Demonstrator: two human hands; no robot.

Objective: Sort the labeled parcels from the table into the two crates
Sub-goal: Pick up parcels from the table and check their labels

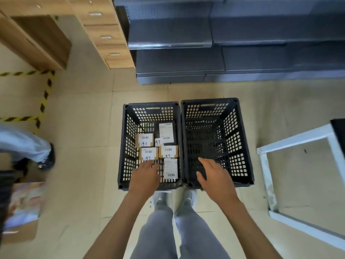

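Two black perforated crates stand side by side on the floor. The left crate [122, 146] holds several labeled parcels: three small brown boxes with white labels, such as the brown box [148, 153] in the middle, a dark parcel [166, 132] at the back and a white parcel [170, 168] at the front right. The right crate [244, 146] shows no parcels. My left hand [145, 177] reaches into the left crate, fingers down near the middle brown box, holding nothing. Above the right crate's front edge, my right hand [217, 177] hovers with fingers spread and nothing in it.
A white table frame [265, 165] stands at the right. Grey metal shelving [205, 53] runs behind the crates, with wooden drawers [106, 34] at the back left. Another person's leg and shoe [37, 152] are at the left, near a cardboard box [22, 212]. My own legs are below.
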